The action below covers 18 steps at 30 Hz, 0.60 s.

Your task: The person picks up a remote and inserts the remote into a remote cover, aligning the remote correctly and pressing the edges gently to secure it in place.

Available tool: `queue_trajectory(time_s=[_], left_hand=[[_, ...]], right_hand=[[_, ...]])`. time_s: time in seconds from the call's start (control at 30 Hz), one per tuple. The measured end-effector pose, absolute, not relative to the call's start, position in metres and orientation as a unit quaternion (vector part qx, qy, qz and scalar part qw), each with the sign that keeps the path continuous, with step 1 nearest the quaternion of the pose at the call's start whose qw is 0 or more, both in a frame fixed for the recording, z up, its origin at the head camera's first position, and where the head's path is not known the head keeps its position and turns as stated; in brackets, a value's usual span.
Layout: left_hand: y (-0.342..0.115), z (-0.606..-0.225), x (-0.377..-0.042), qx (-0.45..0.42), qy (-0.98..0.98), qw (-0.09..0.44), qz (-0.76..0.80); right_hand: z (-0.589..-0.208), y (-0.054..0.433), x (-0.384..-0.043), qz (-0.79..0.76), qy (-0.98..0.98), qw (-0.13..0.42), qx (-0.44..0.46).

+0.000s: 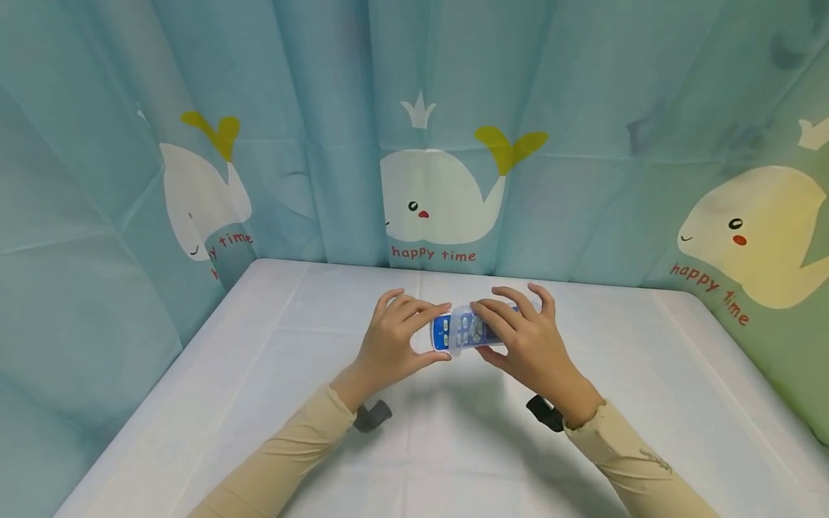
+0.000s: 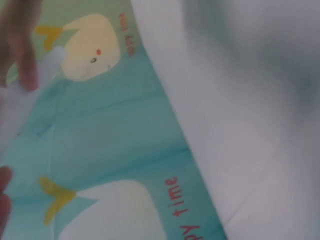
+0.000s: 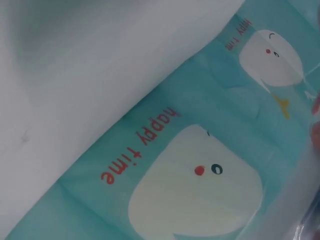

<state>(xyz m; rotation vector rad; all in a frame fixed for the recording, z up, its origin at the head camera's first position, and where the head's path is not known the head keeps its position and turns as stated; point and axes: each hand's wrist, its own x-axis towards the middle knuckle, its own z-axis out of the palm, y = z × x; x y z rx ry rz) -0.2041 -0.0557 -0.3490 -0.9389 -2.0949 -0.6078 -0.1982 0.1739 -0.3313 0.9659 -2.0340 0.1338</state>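
Above the table, both hands hold a blue-faced remote control point(image 1: 442, 334) with a translucent sleeve point(image 1: 456, 339) around part of it. The left hand point(image 1: 388, 337) pinches its left end between thumb and fingers. Over the right part, the right hand point(image 1: 532, 337) grips the sleeved remote, with thumb below and fingers above; two of its fingers are raised. In the left wrist view the pale sleeve point(image 2: 17, 110) is blurred at the left edge, near a finger. Only fingertips point(image 3: 316, 132) and a shiny clear edge show at the right of the right wrist view.
A white-covered table point(image 1: 311, 432) lies beneath the hands. Behind it hangs a blue-green curtain point(image 1: 337, 144) printed with whales and lettering. Dark strap-like pieces point(image 1: 373, 417) show at both wrists.
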Motion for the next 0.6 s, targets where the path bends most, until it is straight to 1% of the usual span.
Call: queue_trajectory(time_s=[0.1, 0.2, 0.27, 0.37, 0.43, 0.47, 0.5, 0.53, 0.6], left_hand=[[-0.058, -0.345, -0.203, -0.363, -0.83, 0.328, -0.267], [-0.059, -0.344, -0.201, -0.361, -0.843, 0.261, -0.301], [-0.058, -0.343, -0.2, -0.366, -0.855, 0.203, -0.308], [-0.057, -0.342, -0.2, -0.378, -0.86, 0.096, -0.328], [-0.056, -0.342, -0.201, -0.382, -0.857, 0.044, -0.343], [-0.055, -0.342, -0.201, -0.379, -0.856, 0.032, -0.35], [-0.055, -0.342, -0.2, -0.376, -0.856, 0.033, -0.354], [-0.055, -0.342, -0.2, -0.367, -0.859, 0.042, -0.355], [-0.054, -0.344, -0.197, -0.348, -0.868, 0.084, -0.345]], right_hand=[[-0.333, 0.176, -0.199, 0.05, -0.799, 0.458, 0.387], [-0.337, 0.176, -0.2, 0.048, -0.769, 0.488, 0.41], [-0.341, 0.176, -0.203, 0.048, -0.74, 0.51, 0.437], [-0.346, 0.175, -0.206, 0.044, -0.69, 0.546, 0.473], [-0.348, 0.174, -0.207, 0.035, -0.67, 0.562, 0.484], [-0.349, 0.174, -0.206, 0.033, -0.667, 0.563, 0.486], [-0.349, 0.174, -0.206, 0.036, -0.67, 0.56, 0.487], [-0.349, 0.174, -0.205, 0.044, -0.677, 0.551, 0.487], [-0.347, 0.174, -0.203, 0.062, -0.698, 0.526, 0.482]])
